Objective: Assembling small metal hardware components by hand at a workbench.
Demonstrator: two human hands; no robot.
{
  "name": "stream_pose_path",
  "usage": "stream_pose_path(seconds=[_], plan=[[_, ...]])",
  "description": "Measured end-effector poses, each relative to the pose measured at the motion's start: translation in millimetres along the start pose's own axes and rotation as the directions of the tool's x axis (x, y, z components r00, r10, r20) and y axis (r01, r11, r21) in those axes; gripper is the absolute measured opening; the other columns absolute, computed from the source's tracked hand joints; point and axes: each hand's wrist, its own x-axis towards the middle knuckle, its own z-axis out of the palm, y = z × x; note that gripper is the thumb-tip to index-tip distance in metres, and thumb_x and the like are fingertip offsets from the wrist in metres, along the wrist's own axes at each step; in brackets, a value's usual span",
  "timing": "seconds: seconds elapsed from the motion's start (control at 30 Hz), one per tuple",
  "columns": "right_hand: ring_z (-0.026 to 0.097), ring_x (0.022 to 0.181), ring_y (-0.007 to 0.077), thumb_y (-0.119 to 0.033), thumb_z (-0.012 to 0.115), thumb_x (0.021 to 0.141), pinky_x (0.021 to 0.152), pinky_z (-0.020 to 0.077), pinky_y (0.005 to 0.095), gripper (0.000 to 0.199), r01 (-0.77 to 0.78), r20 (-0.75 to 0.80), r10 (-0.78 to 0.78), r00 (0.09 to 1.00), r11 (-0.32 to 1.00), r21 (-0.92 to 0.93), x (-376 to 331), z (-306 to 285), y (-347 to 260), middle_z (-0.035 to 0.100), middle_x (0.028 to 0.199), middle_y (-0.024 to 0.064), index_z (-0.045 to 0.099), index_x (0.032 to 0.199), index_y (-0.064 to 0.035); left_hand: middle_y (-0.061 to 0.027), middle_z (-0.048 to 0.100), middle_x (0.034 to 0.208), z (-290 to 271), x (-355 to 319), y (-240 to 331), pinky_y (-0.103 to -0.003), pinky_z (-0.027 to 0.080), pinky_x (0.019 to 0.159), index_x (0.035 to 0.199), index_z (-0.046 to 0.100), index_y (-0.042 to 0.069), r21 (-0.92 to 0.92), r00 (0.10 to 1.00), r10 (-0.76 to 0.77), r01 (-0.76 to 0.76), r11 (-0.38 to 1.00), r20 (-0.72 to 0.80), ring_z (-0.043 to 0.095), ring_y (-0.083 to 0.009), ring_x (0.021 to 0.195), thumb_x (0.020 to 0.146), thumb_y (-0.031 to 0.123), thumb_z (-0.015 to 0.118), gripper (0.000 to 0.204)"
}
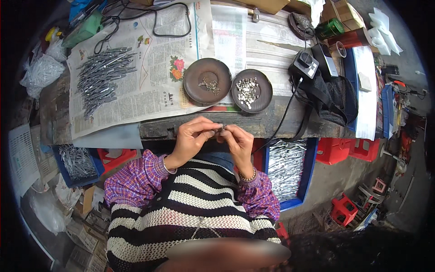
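Observation:
Just off the table's front edge, my left hand (194, 138) and my right hand (238, 145) meet fingertip to fingertip. Both are closed in a pinch around something small between them, mostly hidden by the fingers, so its kind cannot be made out. Right beyond the hands stand two round brown dishes. The left dish (192, 93) holds a little heap of thin metal pins (210, 86); in the right dish (265, 97) lie many small shiny metal bits (248, 90). Farther left, a pile of slender grey metal parts (102, 79) rests on a newspaper (156, 68).
A black cable (156, 27) loops over the newspaper. Black devices (304, 65) and a black bag (333, 102) sit at the right. Below the table, blue crates of metal parts stand left (93, 179) and right (312, 167), near red stools (333, 149). A hammer (256, 16) lies at the back.

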Motion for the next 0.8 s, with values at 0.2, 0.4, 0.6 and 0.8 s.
stream_pose_path(seconds=[0.2,0.4,0.6,0.8], plan=[[0.06,0.063,0.011,0.002,0.06,0.082,0.057,0.0483,0.0216,0.007,-0.115,-0.129,0.148,0.981,0.966,0.232,-2.8,7.3,-2.8,0.063,0.076,0.0069,0.064,0.084,0.0072,-0.0055,0.06,0.088,1.3,1.6,2.8,-0.019,0.042,0.059,0.098,0.067,0.0,-0.007,1.0,0.012,-0.012,1.0,0.006,0.053,-0.0081,0.071,0.081,-0.009,0.056,0.022],[0.059,0.064,0.0102,0.0,0.062,0.082,0.058,0.0486,0.0208,0.006,-0.256,0.051,0.259,0.964,0.872,0.418,0.5,-1.9,1.2,0.064,0.078,0.0059,0.065,0.084,0.0056,-0.0063,0.06,0.088,-7.2,1.9,8.9,-0.019,0.042,0.06,0.097,0.067,0.0,-0.132,0.984,-0.145,0.158,0.979,0.105,0.053,-0.0083,0.07,0.08,-0.011,0.054,0.023],[0.059,0.065,0.0102,-0.001,0.063,0.083,0.059,0.0486,0.0209,0.009,-0.188,-0.08,0.252,0.964,0.867,0.46,-4.9,12.6,3.5,0.064,0.078,0.0046,0.065,0.089,0.0051,-0.0069,0.061,0.084,-4.1,4.0,12.8,-0.022,0.047,0.065,0.096,0.068,0.001,0.035,0.999,0.011,-0.012,0.999,0.033,0.058,-0.0121,0.074,0.079,-0.009,0.058,0.022],[0.059,0.064,0.0104,-0.001,0.062,0.084,0.059,0.0485,0.0208,0.008,-0.235,-0.099,0.303,0.948,0.872,0.43,-2.8,13.8,-9.5,0.064,0.076,0.0058,0.065,0.088,0.0057,-0.0075,0.062,0.084,-7.1,3.5,4.7,-0.023,0.047,0.066,0.095,0.068,0.001,0.102,0.997,0.078,-0.075,0.992,-0.024,0.059,-0.0143,0.075,0.075,-0.011,0.057,0.026]])
